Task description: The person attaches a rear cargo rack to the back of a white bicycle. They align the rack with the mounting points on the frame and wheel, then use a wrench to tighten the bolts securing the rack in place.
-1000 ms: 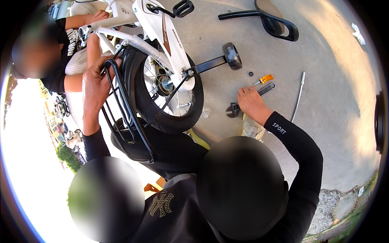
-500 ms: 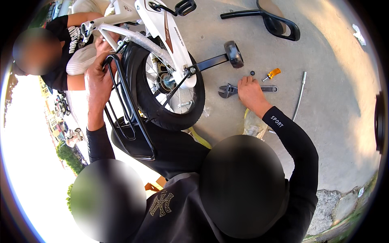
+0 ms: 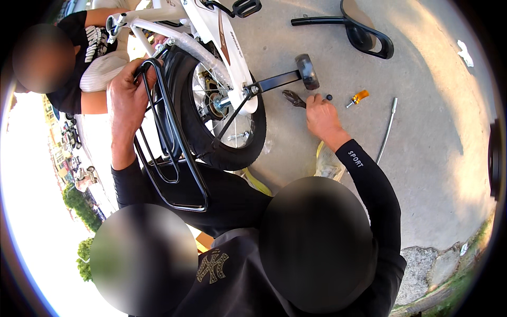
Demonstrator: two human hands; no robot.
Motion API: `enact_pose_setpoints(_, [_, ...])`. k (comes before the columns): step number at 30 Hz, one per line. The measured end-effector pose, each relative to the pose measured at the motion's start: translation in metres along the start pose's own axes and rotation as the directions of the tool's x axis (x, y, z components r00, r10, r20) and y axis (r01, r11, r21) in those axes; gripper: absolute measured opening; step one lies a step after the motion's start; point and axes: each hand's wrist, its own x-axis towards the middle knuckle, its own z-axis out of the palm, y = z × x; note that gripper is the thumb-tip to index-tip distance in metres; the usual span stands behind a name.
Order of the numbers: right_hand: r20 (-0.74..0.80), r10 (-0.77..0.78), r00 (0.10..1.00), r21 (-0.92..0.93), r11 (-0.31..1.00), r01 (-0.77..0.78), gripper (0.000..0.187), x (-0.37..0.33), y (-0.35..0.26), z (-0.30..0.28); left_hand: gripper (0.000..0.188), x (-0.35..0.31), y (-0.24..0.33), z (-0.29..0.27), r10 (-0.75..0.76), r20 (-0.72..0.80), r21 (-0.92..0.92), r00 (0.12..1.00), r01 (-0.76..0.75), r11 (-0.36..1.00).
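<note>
My left hand [image 3: 129,98] is closed around the upper end of a black metal bicycle rack [image 3: 198,179], which stands beside the black-tyred wheel [image 3: 227,160] of a white bicycle [image 3: 222,47]. My right hand [image 3: 324,120] grips an adjustable wrench [image 3: 292,98] just above the concrete ground; its jaws stick out to the left and its handle is mostly hidden by my hand. A small stabiliser wheel [image 3: 308,72] on a black arm juts from the axle, close to the wrench. Beside my right fingers lies a small black round piece [image 3: 329,97].
An orange reflector [image 3: 361,96] with a bolt and a thin metal rod [image 3: 388,129] lie right of my right hand. A black saddle [image 3: 364,34] with its post rests at the far side. Another person [image 3: 95,58] sits at the left, behind the bicycle.
My right hand has lifted the wrench off the ground and turned it, moving slightly left and nearer the axle. My left hand still holds the rack, which has shifted slightly.
</note>
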Motion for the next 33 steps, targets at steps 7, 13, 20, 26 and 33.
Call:
enact_pose_setpoints(7, [0.540, 0.075, 0.838, 0.832, -0.197, -0.518, 0.033, -0.001, -0.032, -0.004, 0.021, 0.002, 0.010, -0.002, -0.050, 0.034, 0.054, 0.998, 0.048, 0.997])
enact_pose_setpoints(13, [0.623, 0.128, 0.772, 0.763, -0.321, -0.562, 0.034, 0.000, -0.059, 0.024, 0.021, 0.003, 0.000, 0.002, 0.054, 0.009, -0.056, 0.998, -0.053, 0.997])
enact_pose_setpoints(20, [0.575, 0.092, 0.813, 0.750, -0.458, -0.478, 0.036, 0.028, -0.071, -0.001, 0.022, 0.001, -0.012, 0.002, 0.091, -0.008, -0.072, 0.996, -0.092, 0.993])
enact_pose_setpoints(26, [0.606, 0.249, 0.756, 0.757, -0.473, -0.451, 0.037, 0.033, -0.062, 0.017, 0.024, 0.003, 0.001, 0.002, 0.099, -0.024, -0.025, 0.995, -0.100, 0.995])
enact_pose_setpoints(33, [0.428, 0.180, 0.885, 0.894, -0.225, -0.387, 0.034, 0.022, -0.072, 0.013, 0.021, 0.000, 0.000, 0.001, 0.039, 0.005, -0.030, 0.999, -0.039, 0.999])
